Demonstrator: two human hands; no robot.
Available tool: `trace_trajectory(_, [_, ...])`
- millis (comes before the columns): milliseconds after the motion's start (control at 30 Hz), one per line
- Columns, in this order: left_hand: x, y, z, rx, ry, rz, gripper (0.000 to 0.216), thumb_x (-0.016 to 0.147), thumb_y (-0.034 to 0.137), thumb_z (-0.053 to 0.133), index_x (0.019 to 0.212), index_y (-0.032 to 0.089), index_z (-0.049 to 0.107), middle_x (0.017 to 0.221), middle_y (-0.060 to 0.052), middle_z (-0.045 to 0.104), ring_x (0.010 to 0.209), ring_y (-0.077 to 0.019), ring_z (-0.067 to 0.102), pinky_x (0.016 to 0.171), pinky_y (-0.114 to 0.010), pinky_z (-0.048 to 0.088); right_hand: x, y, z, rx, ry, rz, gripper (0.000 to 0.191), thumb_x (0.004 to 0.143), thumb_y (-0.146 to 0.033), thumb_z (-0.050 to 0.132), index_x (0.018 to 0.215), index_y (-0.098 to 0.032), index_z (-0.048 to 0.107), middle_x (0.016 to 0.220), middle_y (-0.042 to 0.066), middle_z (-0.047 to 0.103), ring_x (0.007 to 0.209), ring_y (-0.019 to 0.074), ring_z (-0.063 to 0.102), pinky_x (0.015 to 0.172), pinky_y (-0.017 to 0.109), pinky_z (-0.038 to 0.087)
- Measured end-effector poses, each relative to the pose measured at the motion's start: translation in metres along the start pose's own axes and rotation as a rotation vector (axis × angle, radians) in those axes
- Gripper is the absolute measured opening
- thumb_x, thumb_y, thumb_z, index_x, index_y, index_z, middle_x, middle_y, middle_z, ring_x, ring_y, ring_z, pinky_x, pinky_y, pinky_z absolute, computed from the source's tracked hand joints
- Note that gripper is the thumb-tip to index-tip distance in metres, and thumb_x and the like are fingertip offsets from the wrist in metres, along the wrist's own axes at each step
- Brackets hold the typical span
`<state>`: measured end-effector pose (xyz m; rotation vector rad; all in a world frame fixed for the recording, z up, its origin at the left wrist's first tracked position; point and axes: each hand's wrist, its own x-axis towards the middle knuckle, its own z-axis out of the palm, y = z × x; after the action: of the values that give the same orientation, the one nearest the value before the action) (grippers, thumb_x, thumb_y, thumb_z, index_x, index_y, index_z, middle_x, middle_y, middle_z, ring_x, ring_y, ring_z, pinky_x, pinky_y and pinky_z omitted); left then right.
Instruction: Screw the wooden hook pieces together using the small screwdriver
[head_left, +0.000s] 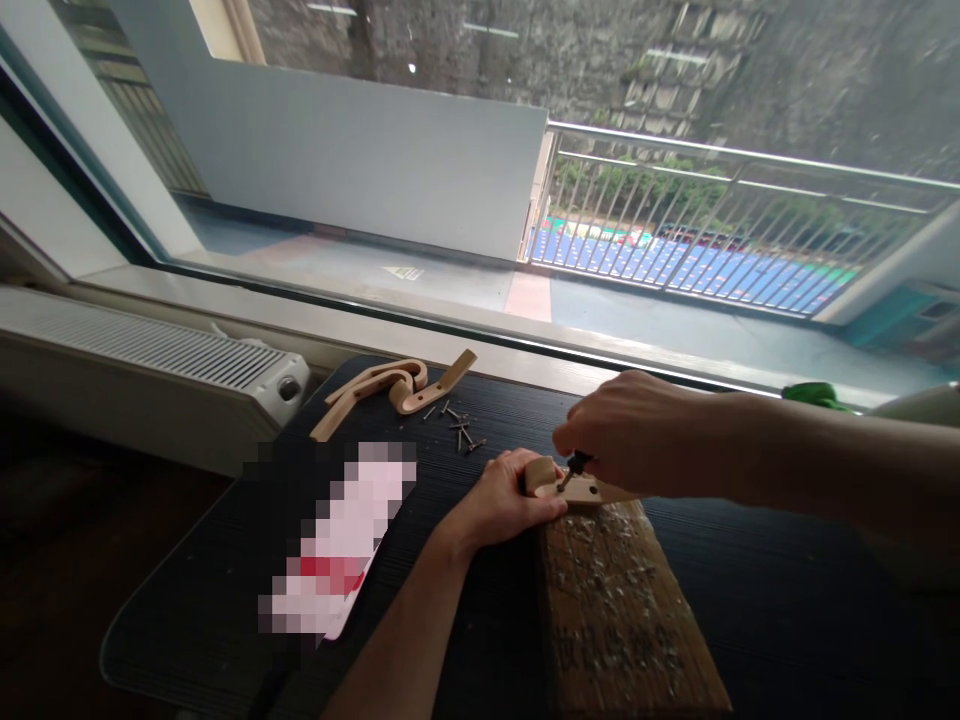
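A dark wooden board with marks on its face lies on the black table. Across its far end rests a pale wooden hook with a curled end and drilled holes. My left hand is closed around the hook's curled end, thumb along its near edge. Above the hook, my right hand grips a screwdriver by its dark handle. The screwdriver's shaft slants down to a hole near the curl. Whether a screw sits under its tip is too small to tell.
Several loose screws lie near two more curved wooden hooks at the table's far side. A pixelated pink-and-white object is left of my forearm. Beyond the table are a white radiator and a window sill.
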<state>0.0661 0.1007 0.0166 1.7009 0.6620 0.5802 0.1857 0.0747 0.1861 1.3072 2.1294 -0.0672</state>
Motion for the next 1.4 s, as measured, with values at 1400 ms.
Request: trace_trajectory(1400, [-0.006,0.007,-0.007,-0.042,-0.063,-0.053,0.063,0.062,0.021,0.069,0.122,0.018,0.048,0.111,-0.004,0.06,0.099,-0.0195,0.057,0.086,-0.027,0.044,-0.065,0.032,0.07,0.861,0.5,0.313,0.025,0.075,-0.031,0.053,0.09,-0.018,0.066,0.075,0.003,0.065,0.061,0.013,0.053,0.055,0.025,0.039])
